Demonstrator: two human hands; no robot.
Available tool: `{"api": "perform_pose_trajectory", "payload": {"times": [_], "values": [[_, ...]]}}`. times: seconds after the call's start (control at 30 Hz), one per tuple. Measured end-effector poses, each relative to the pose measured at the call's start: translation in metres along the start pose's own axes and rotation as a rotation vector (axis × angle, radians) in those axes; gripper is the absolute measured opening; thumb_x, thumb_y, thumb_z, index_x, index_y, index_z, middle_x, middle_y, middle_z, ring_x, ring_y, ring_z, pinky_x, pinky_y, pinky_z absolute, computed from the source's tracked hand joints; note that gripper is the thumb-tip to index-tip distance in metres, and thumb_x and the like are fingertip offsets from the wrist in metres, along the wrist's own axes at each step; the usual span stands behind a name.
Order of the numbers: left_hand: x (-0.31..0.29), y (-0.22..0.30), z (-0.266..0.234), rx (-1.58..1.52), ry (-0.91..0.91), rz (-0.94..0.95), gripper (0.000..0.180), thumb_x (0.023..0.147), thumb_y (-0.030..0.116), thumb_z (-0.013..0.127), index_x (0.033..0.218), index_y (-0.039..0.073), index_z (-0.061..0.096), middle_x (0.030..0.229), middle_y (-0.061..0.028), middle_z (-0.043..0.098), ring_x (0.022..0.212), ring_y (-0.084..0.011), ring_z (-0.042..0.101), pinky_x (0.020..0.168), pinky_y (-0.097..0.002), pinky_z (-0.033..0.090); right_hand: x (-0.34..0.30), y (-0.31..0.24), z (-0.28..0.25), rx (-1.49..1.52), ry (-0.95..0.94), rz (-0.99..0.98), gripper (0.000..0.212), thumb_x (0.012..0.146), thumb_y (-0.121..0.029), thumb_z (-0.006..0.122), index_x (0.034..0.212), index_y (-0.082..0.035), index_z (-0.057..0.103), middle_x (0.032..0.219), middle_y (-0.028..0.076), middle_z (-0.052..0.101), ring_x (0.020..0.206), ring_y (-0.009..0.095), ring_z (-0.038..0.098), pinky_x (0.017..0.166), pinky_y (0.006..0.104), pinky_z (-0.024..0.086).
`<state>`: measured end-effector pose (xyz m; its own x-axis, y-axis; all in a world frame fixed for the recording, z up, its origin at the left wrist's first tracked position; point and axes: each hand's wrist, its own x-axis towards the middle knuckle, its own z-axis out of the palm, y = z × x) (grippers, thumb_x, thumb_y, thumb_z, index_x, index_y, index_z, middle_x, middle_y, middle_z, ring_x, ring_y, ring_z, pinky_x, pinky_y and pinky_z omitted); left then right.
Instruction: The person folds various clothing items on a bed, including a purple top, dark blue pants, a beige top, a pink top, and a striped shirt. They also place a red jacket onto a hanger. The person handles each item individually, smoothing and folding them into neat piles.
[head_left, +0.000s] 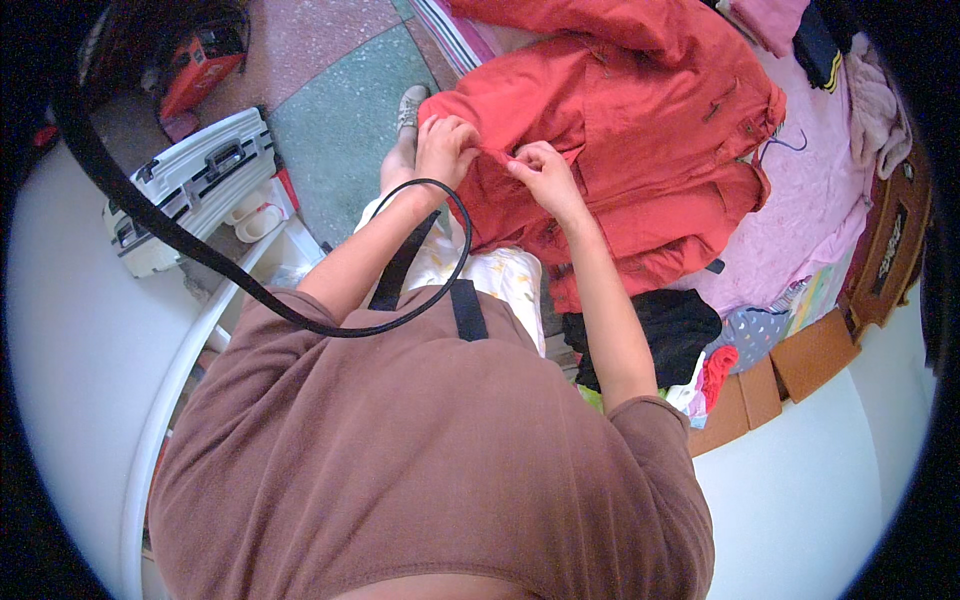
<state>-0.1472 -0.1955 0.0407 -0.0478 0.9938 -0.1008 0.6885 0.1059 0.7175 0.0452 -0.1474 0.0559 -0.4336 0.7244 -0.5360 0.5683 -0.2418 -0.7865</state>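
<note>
A red jacket (pixel 650 130) lies spread over the bed, its collar end toward the right and its lower edge near me. A dark hanger hook (pixel 785 143) sticks out beside the collar. My left hand (pixel 446 152) is closed on the jacket's edge, fingers curled in a pinch. Close by on the right, my right hand (pixel 545 178) pinches the same edge between thumb and fingers. A short stretch of red cloth runs between the two hands. The exact part of the edge under my fingertips is too small to make out.
A pink sheet (pixel 815 220) covers the bed, with black clothing (pixel 650 335) heaped near my right forearm. Brown wooden bed panels (pixel 815 355) edge the right side. At left stand a silver case (pixel 205 175) and white slippers (pixel 258 222). A black cable (pixel 250 285) loops across my left arm.
</note>
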Motion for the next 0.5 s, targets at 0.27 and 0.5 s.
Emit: {"api": "perform_pose_trajectory", "payload": {"times": [0.27,0.5], "values": [[0.007,-0.024,0.004,-0.064,0.022,-0.212,0.019,0.063,0.003,0.066,0.078,0.004,0.056,0.075,-0.0111,0.061,0.077,-0.0304,0.058,0.074,-0.0371,0.045,0.054,0.027,0.009,0.184,-0.036,0.054,0.015,0.075,-0.012,0.063,0.083,0.001,0.064,0.075,0.009,0.065,0.07,0.016,0.059,0.067,0.0287,0.046],[0.024,-0.047,0.012,-0.163,0.036,-0.409,0.022,0.068,0.004,0.059,0.09,0.003,0.061,0.086,-0.0126,0.065,0.085,-0.0264,0.062,0.077,-0.034,0.048,0.081,0.0,0.016,-0.042,0.168,0.055,0.015,0.072,-0.017,0.066,0.08,-0.005,0.065,0.081,0.013,0.065,0.079,0.027,0.062,0.072,0.0366,0.047]]}}
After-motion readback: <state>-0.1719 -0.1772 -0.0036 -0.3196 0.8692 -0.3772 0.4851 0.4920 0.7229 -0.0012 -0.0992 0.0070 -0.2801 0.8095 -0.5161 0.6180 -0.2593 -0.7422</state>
